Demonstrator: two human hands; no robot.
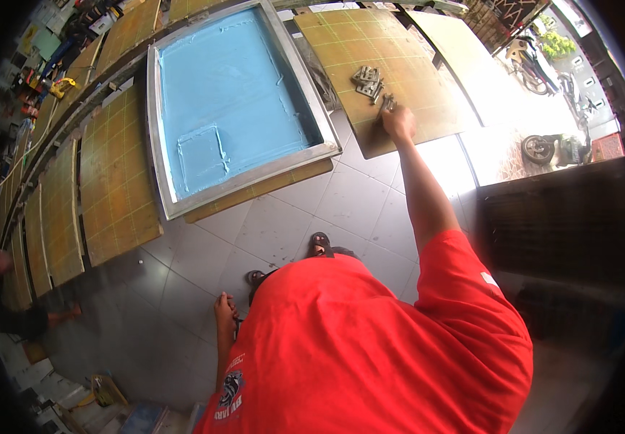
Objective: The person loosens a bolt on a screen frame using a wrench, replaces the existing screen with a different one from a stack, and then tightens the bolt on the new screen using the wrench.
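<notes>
a: starting at the left: left hand [225,309] hanging low beside the red shirt [356,347], fingers curled, something small and dark maybe between them, too blurred to tell whether gripped.

b: then, further right?

a: big screen frame [234,101] with blue mesh lying flat across the yellow gridded boards [113,173], well apart from either hand.

b: and the metal pieces?

a: small cluster of grey metal clamps [367,80] on the right-hand board [406,72], just up and left of the right hand [399,121]. arm stretched out full, fingers closed on one narrow metal piece [387,103], long axis pointing away toward the cluster. right hand far nearer; left nowhere close.
</notes>
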